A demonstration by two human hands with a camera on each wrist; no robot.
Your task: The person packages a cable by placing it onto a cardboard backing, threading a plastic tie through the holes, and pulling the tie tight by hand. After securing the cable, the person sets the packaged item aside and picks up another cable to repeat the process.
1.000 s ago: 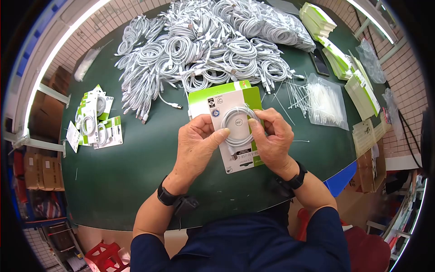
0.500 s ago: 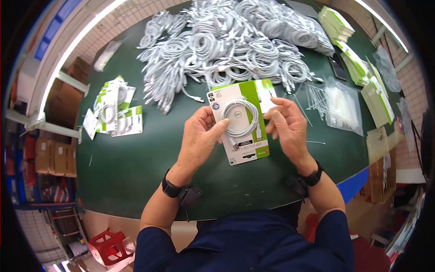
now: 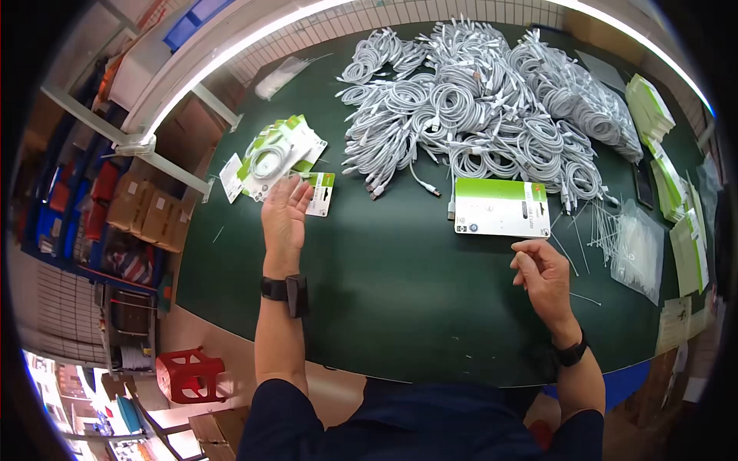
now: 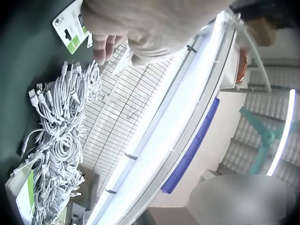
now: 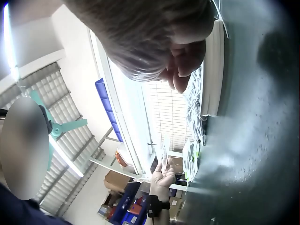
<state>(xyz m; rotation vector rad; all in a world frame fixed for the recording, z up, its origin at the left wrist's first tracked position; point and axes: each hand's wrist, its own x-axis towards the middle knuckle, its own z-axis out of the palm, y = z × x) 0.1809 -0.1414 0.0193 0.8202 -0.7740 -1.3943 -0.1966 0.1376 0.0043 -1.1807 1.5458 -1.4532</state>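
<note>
At the left of the table, my left hand (image 3: 284, 223) pinches a carded white cable (image 3: 269, 163), palm turned up, over the pile of finished cable packs. The card's white edge (image 4: 123, 63) shows between thumb and fingers in the left wrist view. My right hand (image 3: 544, 278) has loosely curled fingers and holds nothing. Its fingertips are just below a stack of green-and-white packaging cards (image 3: 498, 217), whose side (image 5: 214, 70) shows in the right wrist view. Other carded cables (image 3: 319, 194) lie beside and below the left hand.
A big heap of coiled white cables (image 3: 461, 107) fills the far middle. At right are a bag of white zip ties (image 3: 636, 250), loose ties (image 3: 603, 223), a phone (image 3: 644, 184) and more card stacks (image 3: 688, 250). A small plastic bag (image 3: 278, 78) lies far left.
My left hand has carried the carded cable from the middle to the left pile. The right hand let go of it and moved back by the card stack. The head view has turned left.
</note>
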